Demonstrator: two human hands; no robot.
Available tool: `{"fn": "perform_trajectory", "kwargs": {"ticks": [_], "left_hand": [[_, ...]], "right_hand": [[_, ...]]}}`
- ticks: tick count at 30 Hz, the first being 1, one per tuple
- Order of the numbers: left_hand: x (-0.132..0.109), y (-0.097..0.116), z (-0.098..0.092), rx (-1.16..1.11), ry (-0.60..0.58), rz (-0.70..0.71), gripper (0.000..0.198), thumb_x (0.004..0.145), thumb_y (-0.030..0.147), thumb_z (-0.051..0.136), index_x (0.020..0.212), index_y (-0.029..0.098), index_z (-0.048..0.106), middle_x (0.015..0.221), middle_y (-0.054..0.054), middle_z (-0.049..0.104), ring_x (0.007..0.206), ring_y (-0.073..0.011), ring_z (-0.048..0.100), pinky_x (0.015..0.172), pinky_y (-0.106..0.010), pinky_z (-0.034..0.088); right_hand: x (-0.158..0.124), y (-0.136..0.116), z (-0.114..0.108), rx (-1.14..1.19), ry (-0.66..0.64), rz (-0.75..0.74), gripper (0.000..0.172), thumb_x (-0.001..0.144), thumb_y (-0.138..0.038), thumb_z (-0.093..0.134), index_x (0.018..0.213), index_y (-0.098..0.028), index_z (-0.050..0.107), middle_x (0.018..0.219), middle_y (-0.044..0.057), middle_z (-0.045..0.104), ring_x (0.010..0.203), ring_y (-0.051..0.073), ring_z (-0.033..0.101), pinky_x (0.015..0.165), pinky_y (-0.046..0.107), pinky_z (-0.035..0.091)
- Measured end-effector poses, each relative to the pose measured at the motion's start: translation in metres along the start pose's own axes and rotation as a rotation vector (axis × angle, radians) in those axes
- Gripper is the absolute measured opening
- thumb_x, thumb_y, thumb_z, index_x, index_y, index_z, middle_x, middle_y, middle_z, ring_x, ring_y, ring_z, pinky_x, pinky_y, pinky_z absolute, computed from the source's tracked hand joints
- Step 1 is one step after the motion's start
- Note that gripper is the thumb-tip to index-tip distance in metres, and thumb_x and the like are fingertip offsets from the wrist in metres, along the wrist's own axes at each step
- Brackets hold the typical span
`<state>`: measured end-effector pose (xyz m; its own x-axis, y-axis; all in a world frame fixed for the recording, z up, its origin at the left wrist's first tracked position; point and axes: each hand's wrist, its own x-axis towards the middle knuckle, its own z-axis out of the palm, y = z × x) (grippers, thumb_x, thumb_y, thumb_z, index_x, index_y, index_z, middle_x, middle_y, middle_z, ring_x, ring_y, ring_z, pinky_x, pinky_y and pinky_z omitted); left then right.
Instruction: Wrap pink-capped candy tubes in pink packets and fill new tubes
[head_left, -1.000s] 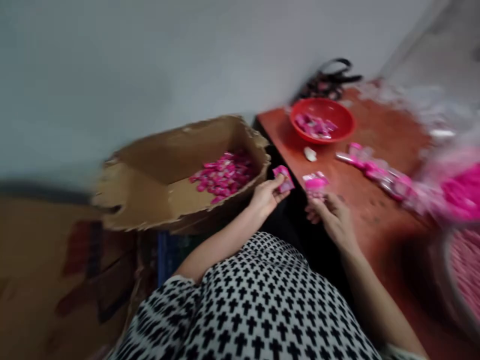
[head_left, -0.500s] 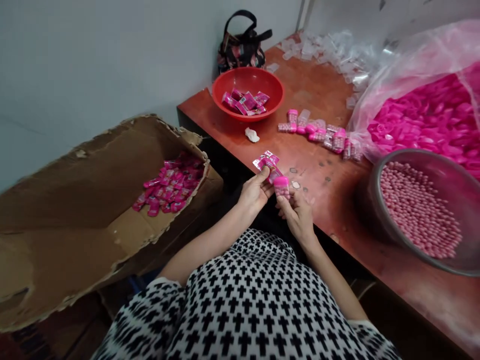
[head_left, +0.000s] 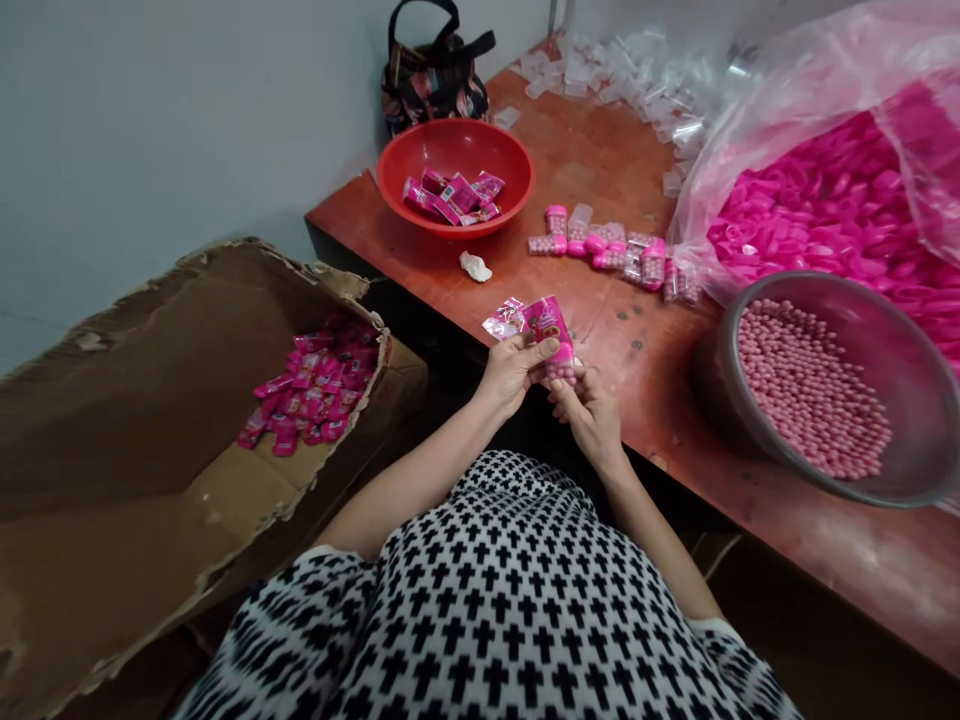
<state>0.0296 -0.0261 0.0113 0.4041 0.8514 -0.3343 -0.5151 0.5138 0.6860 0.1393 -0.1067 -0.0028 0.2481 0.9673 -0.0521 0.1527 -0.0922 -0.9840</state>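
Observation:
My left hand (head_left: 511,372) pinches a pink printed sleeve (head_left: 550,322) that sits over the top of a small clear container of pink beads (head_left: 564,367). My right hand (head_left: 589,412) grips that container from below. Both hands meet at the near edge of the red-brown table (head_left: 765,500). A second clear-and-pink wrapper (head_left: 503,319) sticks out beside the sleeve at my left fingertips.
A torn cardboard box (head_left: 150,420) on my left holds several pink wrapped packs (head_left: 311,385). On the table are a red bowl (head_left: 455,178) of sleeves, a row of filled containers (head_left: 611,250), a metal basin of pink beads (head_left: 817,385), a plastic bag of pink caps (head_left: 840,195) and a handbag (head_left: 431,75).
The view swung right from the box to the table. My hands came together, and the pink sleeve now covers the top of the container that my right hand holds.

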Motion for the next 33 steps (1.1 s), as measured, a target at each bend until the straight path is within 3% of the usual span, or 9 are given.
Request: {"fn": "perform_trajectory", "kwargs": {"ticks": [3,8,13,19,26,31,33], "left_hand": [[0.0,0.001,-0.004,0.063,-0.01,-0.055,0.033,0.057,0.03,0.084,0.075,0.01,0.067,0.065,-0.004,0.068,0.056,-0.0125,0.063,0.062,-0.027,0.054],[-0.001,0.007,-0.01,0.139,-0.009,-0.071,0.03,0.055,0.03,0.084,0.068,0.008,0.068,0.062,-0.003,0.066,0.054,-0.01,0.061,0.058,-0.023,0.051],[-0.001,0.008,-0.013,0.175,0.025,-0.064,0.027,0.057,0.03,0.082,0.065,0.008,0.068,0.061,-0.004,0.066,0.056,-0.0109,0.062,0.06,-0.024,0.051],[0.001,0.005,-0.015,0.127,0.036,-0.062,0.027,0.058,0.03,0.082,0.065,0.008,0.067,0.061,-0.003,0.065,0.056,-0.0095,0.06,0.06,-0.022,0.05],[0.009,0.001,-0.017,0.019,0.063,-0.093,0.035,0.054,0.034,0.084,0.071,0.009,0.066,0.063,-0.003,0.066,0.055,-0.0102,0.06,0.059,-0.024,0.051],[0.012,0.005,-0.021,0.129,0.006,-0.085,0.031,0.057,0.034,0.083,0.063,0.009,0.067,0.059,-0.003,0.063,0.053,-0.0099,0.058,0.055,-0.022,0.049],[0.012,0.006,-0.022,0.174,-0.023,-0.093,0.03,0.056,0.035,0.083,0.061,0.009,0.067,0.059,-0.004,0.063,0.052,-0.0103,0.058,0.053,-0.022,0.048]], "right_hand": [[0.0,0.001,0.003,0.025,0.02,0.013,0.029,0.082,-0.045,0.061,0.095,-0.02,0.056,0.067,-0.003,0.062,0.048,0.008,0.055,0.045,0.02,0.046],[0.005,0.003,0.009,0.289,-0.101,0.178,0.032,0.079,-0.049,0.061,0.087,-0.019,0.055,0.062,-0.003,0.064,0.041,0.008,0.053,0.037,0.018,0.041],[0.008,0.003,0.016,0.144,0.014,0.081,0.031,0.077,-0.045,0.066,0.092,-0.019,0.057,0.064,-0.004,0.063,0.045,0.007,0.054,0.042,0.017,0.044],[0.015,0.003,0.018,0.287,-0.07,0.191,0.033,0.076,-0.048,0.065,0.086,-0.018,0.056,0.06,-0.004,0.064,0.04,0.007,0.051,0.036,0.017,0.039],[0.014,0.009,0.02,-0.117,0.103,0.016,0.031,0.078,-0.046,0.064,0.096,-0.02,0.061,0.067,-0.002,0.063,0.05,0.009,0.054,0.048,0.021,0.046],[0.02,0.009,0.023,0.285,-0.07,0.219,0.032,0.078,-0.049,0.062,0.087,-0.019,0.058,0.061,-0.003,0.063,0.04,0.007,0.051,0.036,0.018,0.038],[0.022,0.007,0.023,0.363,-0.079,0.249,0.032,0.076,-0.049,0.064,0.082,-0.018,0.057,0.059,-0.003,0.063,0.039,0.007,0.05,0.034,0.017,0.037]]}}
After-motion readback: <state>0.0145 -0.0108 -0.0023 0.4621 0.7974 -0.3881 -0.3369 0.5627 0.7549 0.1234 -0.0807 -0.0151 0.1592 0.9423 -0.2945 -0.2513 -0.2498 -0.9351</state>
